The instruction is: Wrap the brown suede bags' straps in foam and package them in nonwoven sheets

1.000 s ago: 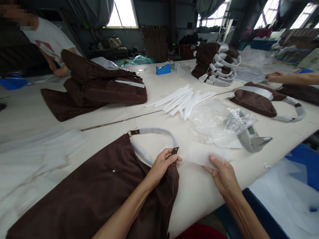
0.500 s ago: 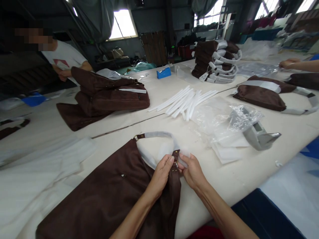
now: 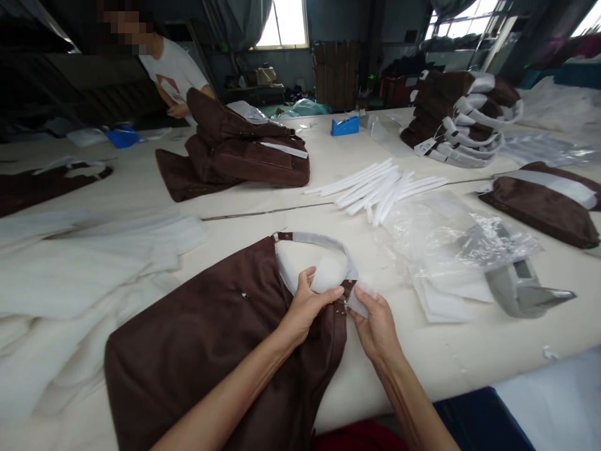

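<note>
A brown handbag [image 3: 197, 338] lies on the table before me, its strap [image 3: 323, 240] wrapped in pale protective material and looped at the top. My left hand [image 3: 305, 307] is beside the strap's near end, thumb and index finger spread, the thumb tip at the brown strap tab [image 3: 348, 286]. Its other fingers are hidden. My right hand [image 3: 378, 319] pinches a small white foam sheet [image 3: 359, 302] against the right side of that tab. Part of a white foam piece [image 3: 330, 274] shows inside the strap loop, beyond my left hand.
Brown bags [image 3: 263, 160] are piled at left back, with wrapped-handle bags [image 3: 462, 119] stacked at right back. White foam strips [image 3: 375, 188], clear plastic bags [image 3: 422, 232] and a grey tape dispenser [image 3: 521, 288] lie ahead. White sheets [image 3: 94, 263] cover the left. A person [image 3: 176, 75] stands across the table.
My left thumb and index finger have spread apart from their pinch on the strap tab. My right hand still pinches the foam sheet. The view has swung left.
</note>
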Tool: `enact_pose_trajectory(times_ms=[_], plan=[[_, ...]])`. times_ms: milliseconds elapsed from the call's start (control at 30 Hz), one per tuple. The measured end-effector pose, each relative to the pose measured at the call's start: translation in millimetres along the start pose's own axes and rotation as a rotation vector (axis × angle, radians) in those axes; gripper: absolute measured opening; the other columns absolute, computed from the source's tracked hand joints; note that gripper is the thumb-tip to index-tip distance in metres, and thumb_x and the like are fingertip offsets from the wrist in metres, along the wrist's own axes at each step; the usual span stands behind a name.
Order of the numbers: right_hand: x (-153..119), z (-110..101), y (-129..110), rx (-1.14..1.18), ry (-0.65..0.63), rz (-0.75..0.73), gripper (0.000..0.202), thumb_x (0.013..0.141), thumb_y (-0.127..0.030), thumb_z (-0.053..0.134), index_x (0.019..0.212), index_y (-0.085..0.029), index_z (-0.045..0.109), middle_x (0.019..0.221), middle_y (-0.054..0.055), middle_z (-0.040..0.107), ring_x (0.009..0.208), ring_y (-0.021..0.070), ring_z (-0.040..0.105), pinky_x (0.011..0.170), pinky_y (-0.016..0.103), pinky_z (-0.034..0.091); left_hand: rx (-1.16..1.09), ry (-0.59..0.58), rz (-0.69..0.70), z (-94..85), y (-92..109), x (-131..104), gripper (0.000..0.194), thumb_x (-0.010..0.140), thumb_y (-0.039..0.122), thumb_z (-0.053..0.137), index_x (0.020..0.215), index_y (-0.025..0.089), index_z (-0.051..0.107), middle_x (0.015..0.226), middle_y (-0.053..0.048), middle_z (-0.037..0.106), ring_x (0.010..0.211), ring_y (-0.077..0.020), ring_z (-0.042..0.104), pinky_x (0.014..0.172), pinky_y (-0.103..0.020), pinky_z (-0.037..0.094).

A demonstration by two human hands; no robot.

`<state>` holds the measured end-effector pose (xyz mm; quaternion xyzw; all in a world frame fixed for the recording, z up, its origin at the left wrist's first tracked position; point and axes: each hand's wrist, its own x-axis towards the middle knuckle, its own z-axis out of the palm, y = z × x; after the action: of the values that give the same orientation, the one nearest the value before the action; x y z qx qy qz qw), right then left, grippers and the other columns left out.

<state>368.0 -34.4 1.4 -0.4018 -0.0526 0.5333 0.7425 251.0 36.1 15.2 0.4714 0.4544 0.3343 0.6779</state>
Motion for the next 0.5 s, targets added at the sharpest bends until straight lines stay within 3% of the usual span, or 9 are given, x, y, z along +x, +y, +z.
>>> enact_pose_trajectory(times_ms=[167, 333, 500], plan=[[1, -2, -1, -0.005, -0.025, -0.025, 0.029, 0.073, -0.03, 0.08, 0.098, -0.017, 0.074, 0.098, 0.008, 0.076, 0.087, 0.0229, 0.07, 0.075, 0.034, 0.055, 0.006, -0.229, -0.061, 2.3, 27, 10, 0.042, 0.055, 0.035, 0.09, 0.085, 0.012, 0.071, 0.08, -0.007, 0.07, 0.073, -0.0198, 0.063, 0.071, -0.028, 0.049], [-2, 2, -7, -0.039, -0.042, -0.037, 0.034, 0.076, -0.036, 0.078, 0.105, -0.019, 0.072, 0.108, 0.009, 0.075, 0.096, 0.0253, 0.069, 0.078, 0.036, 0.055, 0.037, -0.266, -0.018, 9.8, 40, 20, 0.045, 0.049, 0.027, 0.091, 0.088, 0.014, 0.072, 0.079, -0.005, 0.07, 0.07, -0.0187, 0.061, 0.067, -0.027, 0.047], [-3, -1, -5, -0.151, 0.013, -0.076, 0.04, 0.08, -0.045, 0.075, 0.112, -0.021, 0.071, 0.119, 0.007, 0.071, 0.113, 0.0256, 0.063, 0.092, 0.037, 0.051, 0.056, -0.215, 0.031, 19.2, 27, 18, 0.038, 0.056, 0.035, 0.087, 0.081, 0.012, 0.07, 0.076, -0.004, 0.068, 0.068, -0.0172, 0.058, 0.067, -0.027, 0.046]])
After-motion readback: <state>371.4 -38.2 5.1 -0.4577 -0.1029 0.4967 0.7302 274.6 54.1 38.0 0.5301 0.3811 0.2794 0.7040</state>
